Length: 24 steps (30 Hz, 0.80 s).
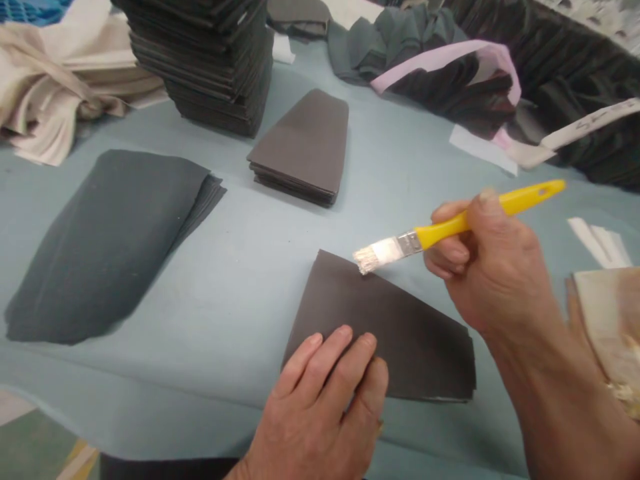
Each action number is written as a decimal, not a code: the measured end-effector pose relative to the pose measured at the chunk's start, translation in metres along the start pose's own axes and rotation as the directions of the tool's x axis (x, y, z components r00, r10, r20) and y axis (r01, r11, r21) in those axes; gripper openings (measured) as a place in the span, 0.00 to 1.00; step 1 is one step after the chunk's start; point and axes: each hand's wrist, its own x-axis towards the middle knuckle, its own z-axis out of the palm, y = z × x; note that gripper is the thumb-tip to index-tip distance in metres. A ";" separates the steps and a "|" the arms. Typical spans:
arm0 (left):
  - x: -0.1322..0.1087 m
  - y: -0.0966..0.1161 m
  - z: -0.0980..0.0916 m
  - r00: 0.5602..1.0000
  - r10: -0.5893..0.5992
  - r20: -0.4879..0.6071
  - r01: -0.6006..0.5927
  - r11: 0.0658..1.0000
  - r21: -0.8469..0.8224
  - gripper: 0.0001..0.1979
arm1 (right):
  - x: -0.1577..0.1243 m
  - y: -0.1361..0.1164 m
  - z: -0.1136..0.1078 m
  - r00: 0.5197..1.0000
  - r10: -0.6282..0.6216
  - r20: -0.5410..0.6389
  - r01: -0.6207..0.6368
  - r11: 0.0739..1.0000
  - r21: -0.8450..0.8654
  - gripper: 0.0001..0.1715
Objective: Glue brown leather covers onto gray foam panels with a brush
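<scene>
My right hand is closed around the yellow handle of a paintbrush. Its whitish bristles touch the far corner of a dark grey cut piece lying on the pale blue table. My left hand lies flat on the near left corner of that piece, fingers stretched out, pressing it down. The piece seems to top a thin stack of the same shapes.
A small stack of grey pieces sits farther back, a tall dark stack behind it. A larger dark fanned pile lies at left. Cream fabric is heaped at far left, dark bundles at the back right, stained board at right.
</scene>
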 end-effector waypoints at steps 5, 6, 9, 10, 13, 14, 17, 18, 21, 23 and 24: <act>-0.002 0.002 0.003 1.000 -0.016 -0.026 0.017 0.999 0.029 0.14 | 0.027 -0.002 0.017 0.994 -0.015 0.105 0.019 0.999 -0.032 0.29; -0.002 0.002 0.003 1.000 -0.016 -0.026 0.017 0.999 0.036 0.14 | 0.031 -0.002 0.020 0.989 -0.023 0.144 0.028 0.999 -0.039 0.29; -0.003 0.002 0.004 0.999 -0.023 -0.023 0.024 0.998 0.052 0.13 | 0.039 -0.004 0.030 0.971 -0.012 0.237 0.027 0.998 -0.059 0.33; -0.003 0.002 0.004 0.999 -0.023 -0.023 0.025 0.998 0.057 0.13 | 0.041 -0.004 0.033 0.964 -0.007 0.265 0.025 0.998 -0.064 0.34; -0.004 0.001 0.004 1.000 -0.016 -0.018 0.017 0.997 0.078 0.12 | 0.047 -0.004 0.040 0.937 -0.017 0.348 0.050 0.995 -0.084 0.36; -0.005 0.001 0.004 1.000 -0.011 -0.015 0.012 0.996 0.085 0.12 | 0.049 -0.003 0.041 0.926 -0.025 0.377 0.067 0.993 -0.100 0.36; -0.006 0.002 0.004 1.000 -0.006 -0.011 0.007 0.995 0.096 0.12 | 0.053 0.000 0.040 0.902 -0.032 0.431 0.100 0.986 -0.136 0.35; -0.006 0.002 0.004 1.000 -0.009 -0.011 0.010 0.995 0.095 0.12 | 0.053 0.001 0.039 0.899 -0.030 0.438 0.100 0.985 -0.138 0.34; -0.005 0.003 0.003 1.000 -0.020 -0.008 0.021 0.996 0.084 0.13 | 0.053 -0.002 0.034 0.904 -0.034 0.427 0.102 0.985 -0.138 0.33; -0.004 0.003 0.003 1.000 -0.027 0.000 0.027 0.997 0.074 0.14 | 0.052 -0.007 0.031 0.905 -0.040 0.423 0.118 0.980 -0.162 0.33; -0.004 0.004 0.002 1.000 -0.027 0.001 0.027 0.997 0.070 0.14 | 0.051 -0.010 0.030 0.904 -0.045 0.425 0.130 0.976 -0.174 0.33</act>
